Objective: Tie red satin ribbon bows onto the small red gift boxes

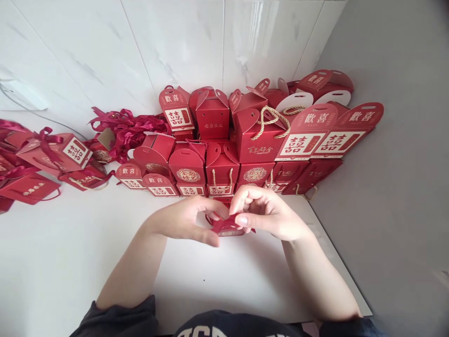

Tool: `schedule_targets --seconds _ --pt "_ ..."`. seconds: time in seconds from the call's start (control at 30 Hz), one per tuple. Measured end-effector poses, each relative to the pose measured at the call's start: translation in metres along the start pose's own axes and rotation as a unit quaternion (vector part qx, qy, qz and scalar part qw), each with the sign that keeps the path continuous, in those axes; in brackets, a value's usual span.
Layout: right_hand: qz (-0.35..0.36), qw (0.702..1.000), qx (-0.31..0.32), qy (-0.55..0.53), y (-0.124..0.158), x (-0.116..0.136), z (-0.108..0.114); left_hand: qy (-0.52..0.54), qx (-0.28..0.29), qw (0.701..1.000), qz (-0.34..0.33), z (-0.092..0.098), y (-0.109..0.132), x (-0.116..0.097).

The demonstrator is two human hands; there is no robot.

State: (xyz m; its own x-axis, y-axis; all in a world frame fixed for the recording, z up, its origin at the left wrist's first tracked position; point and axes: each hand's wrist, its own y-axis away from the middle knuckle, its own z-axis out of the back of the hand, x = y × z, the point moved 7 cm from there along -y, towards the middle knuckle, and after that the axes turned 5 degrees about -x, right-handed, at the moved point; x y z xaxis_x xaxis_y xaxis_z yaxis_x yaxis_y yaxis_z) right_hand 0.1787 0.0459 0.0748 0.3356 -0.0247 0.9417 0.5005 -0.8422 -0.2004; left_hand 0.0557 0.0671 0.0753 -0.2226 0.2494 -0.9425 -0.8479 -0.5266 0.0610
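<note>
Box (pixel 229 233), small, red: resting on the counter (pixel 203 262); right hand (pixel 270 215) apparently pinching its ribbon (pixel 224 225) (likely keeping it steady), left hand (pixel 191 217) hovering alongside, thumb and fingers parted.

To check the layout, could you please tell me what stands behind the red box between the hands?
Behind the red box are stacked red boxes; whatever the right hand covers there cannot be seen.
</note>
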Motion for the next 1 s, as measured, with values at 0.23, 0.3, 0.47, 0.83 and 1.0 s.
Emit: schedule_targets --seconds 0.23,0.3,0.47,0.83,1.0 --pt "0.016 0.999 -0.009 0.050 0.001 0.002 -0.006 0.135 -0.037 0.990 0.020 -0.022 -0.012 0.008" --pt "0.026 0.997 -0.014 0.068 0.001 0.002 -0.004 0.135 -0.040 0.990 0.013 -0.021 -0.012 0.008" --pt "0.037 0.995 -0.029 0.093 0.001 0.003 0.000 0.158 -0.023 0.987 0.029 -0.024 -0.010 0.006" --pt "0.191 0.898 -0.066 0.392 0.003 0.026 0.017 0.324 -0.100 0.941 -0.018 -0.001 -0.007 0.011" --pt "0.124 0.895 -0.054 0.426 -0.004 0.011 0.016 0.399 -0.139 0.903 -0.073 0.008 -0.006 0.006"
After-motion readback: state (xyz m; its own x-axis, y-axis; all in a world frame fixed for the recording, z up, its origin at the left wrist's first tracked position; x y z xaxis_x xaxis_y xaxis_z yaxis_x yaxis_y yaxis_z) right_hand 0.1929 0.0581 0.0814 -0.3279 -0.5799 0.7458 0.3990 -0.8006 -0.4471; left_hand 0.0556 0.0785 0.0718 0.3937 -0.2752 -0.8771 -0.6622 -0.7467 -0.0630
